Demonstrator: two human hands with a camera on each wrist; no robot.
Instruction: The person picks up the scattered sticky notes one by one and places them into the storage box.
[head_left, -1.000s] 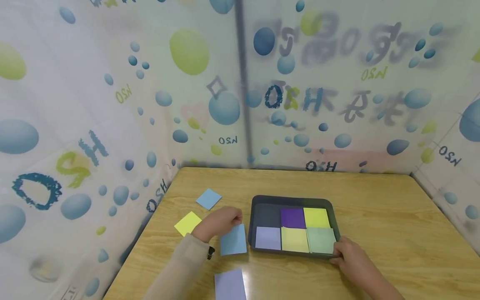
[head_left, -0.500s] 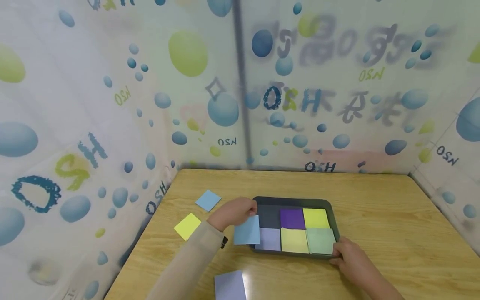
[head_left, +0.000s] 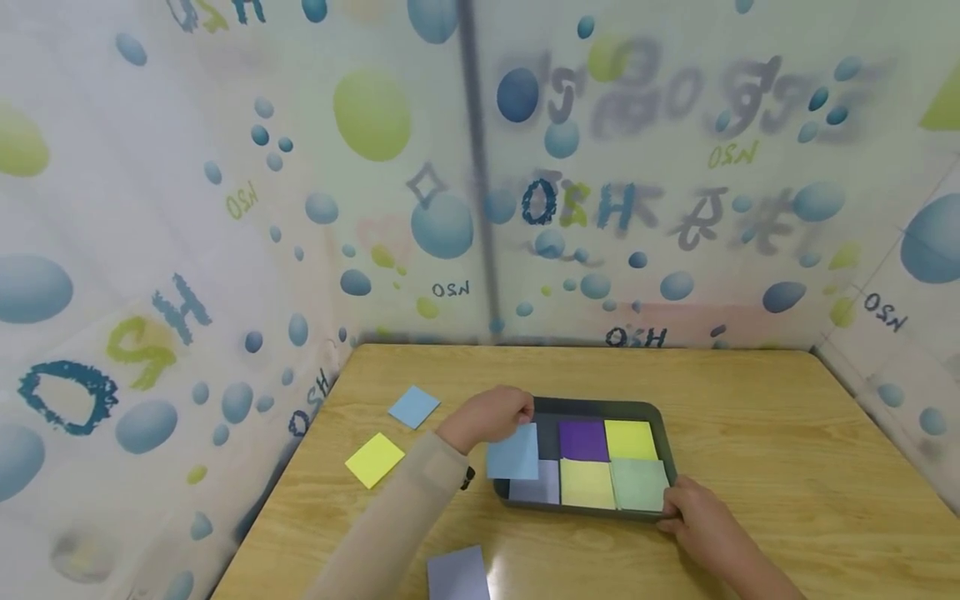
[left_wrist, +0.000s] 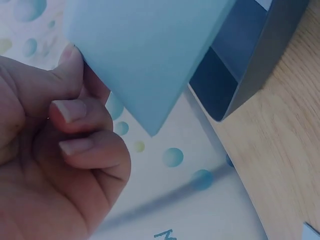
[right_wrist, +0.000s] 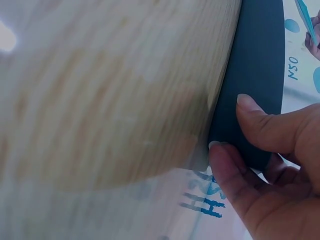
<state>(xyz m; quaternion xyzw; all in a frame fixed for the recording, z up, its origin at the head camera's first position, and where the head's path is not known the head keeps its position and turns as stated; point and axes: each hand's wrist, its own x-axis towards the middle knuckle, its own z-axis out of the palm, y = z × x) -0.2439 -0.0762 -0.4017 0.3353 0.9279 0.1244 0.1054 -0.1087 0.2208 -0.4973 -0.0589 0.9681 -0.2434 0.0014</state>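
Observation:
My left hand (head_left: 491, 417) pinches the edge of a light blue sticky note pad (head_left: 513, 452) between thumb and fingers. In the left wrist view the blue pad (left_wrist: 150, 55) hangs from the fingertips by its side, near the tray's wall. The dark grey tray (head_left: 585, 407) has the pad above its left side. Inside lie purple (head_left: 583, 440), bright yellow (head_left: 630, 439), lavender (head_left: 542, 483), pale yellow (head_left: 587, 484) and pale green (head_left: 639, 484) pads. My right hand (head_left: 701, 517) grips the tray's near right corner; the right wrist view shows the thumb on the tray's wall (right_wrist: 252, 65).
On the wooden table (head_left: 750, 433), left of the tray, lie another blue pad (head_left: 414, 407) and a yellow one (head_left: 374, 460). A lavender pad (head_left: 458, 575) lies near the front edge. A bubble-printed curtain (head_left: 390, 208) encloses the table's back and sides.
My left hand has lifted the blue pad from beside the tray and carried it right, over the tray's left side. The right hand stays on the tray corner.

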